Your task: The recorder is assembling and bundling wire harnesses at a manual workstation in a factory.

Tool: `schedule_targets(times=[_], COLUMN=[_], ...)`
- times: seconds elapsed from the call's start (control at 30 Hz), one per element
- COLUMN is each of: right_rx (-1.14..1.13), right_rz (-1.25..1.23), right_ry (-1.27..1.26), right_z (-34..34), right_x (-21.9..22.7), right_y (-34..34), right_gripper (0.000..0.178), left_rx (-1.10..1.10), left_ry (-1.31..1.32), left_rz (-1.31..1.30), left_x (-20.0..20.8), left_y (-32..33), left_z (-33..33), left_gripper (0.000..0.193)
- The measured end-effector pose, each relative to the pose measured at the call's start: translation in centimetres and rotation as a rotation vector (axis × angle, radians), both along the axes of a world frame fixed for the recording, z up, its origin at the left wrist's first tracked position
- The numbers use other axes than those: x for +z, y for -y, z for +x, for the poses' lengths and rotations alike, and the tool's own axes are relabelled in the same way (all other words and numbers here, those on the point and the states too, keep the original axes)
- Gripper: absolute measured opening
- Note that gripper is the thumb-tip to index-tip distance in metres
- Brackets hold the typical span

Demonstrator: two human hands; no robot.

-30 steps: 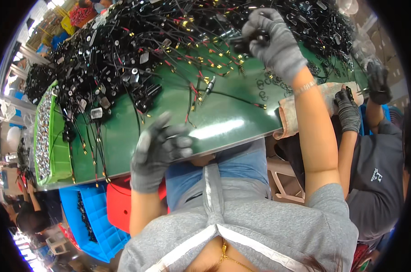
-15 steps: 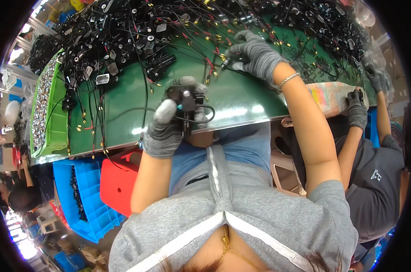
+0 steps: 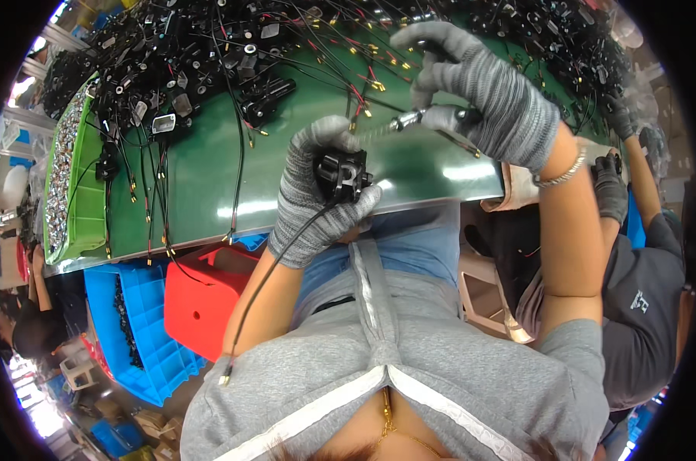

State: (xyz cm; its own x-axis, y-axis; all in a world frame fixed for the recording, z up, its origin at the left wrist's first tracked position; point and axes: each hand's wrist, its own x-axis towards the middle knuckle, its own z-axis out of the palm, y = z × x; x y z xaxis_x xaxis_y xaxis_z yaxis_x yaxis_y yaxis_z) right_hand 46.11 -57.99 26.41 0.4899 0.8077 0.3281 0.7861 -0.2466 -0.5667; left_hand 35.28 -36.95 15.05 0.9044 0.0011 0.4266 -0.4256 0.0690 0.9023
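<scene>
In a grey knitted glove, my left hand (image 3: 311, 192) is closed around a black moulded part (image 3: 344, 175) above the near edge of the green table. A thin black cable (image 3: 282, 257) runs from the part down over my left forearm to a brass-coloured end. Up and to the right, my gloved right hand (image 3: 490, 96) grips a screwdriver-like tool (image 3: 409, 120) with a metal shaft. Its blurred thin tip points left toward the fingers of my left hand, and whether it touches the part cannot be told. My right index finger is raised and curved off the tool.
Black parts with cables (image 3: 202, 58) are heaped along the far side of the green table (image 3: 198, 173). A green tray (image 3: 90, 184) of small metal pieces stands at the left. Below are a blue crate (image 3: 152, 315) and a red stool (image 3: 202, 307). A co-worker's gloved hand (image 3: 610, 192) is at the right.
My right hand has come back from the far heap, nearer me, with the tool. My left hand has turned the black part over and its cable now hangs over my forearm.
</scene>
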Motion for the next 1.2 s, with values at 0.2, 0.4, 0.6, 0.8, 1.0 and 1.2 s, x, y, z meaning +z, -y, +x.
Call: schedule_targets(times=[0.2, 0.4, 0.6, 0.8, 1.0, 1.2], right_rx=[-0.035, -0.075, -0.194, -0.361, -0.450, -0.391], right_rz=[-1.033, -0.462, -0.409, 0.099, 0.311, 0.295], right_ry=[0.507, 0.745, 0.585, 0.432, 0.323, 0.327], right_z=[-3.3, -4.1, -5.8, -6.4, -6.9, -6.2], right_x=[8.0, 2.1, 3.2, -1.3, -3.1, -2.5], right_y=[-2.9, -4.5, -5.1, -6.0, -4.9, -3.9], right_gripper=[0.037, 0.032, 0.039, 0.021, 0.024, 0.020], left_rx=[-0.005, 0.064, -0.026, 0.058, 0.086, 0.178], left_ry=[0.015, -0.143, -0.115, -0.128, -0.139, 0.061], left_rz=[0.091, 0.065, -0.098, -0.050, 0.040, 0.293], left_x=[0.2, -0.7, -1.0, -3.9, -1.1, -0.1], left_y=[1.2, 0.6, 0.3, -1.3, -0.2, 1.4], left_z=[0.6, -0.8, -0.8, -2.0, -1.5, -0.1], left_gripper=[0.072, 0.065, 0.079, 0.080, 0.066, 0.055])
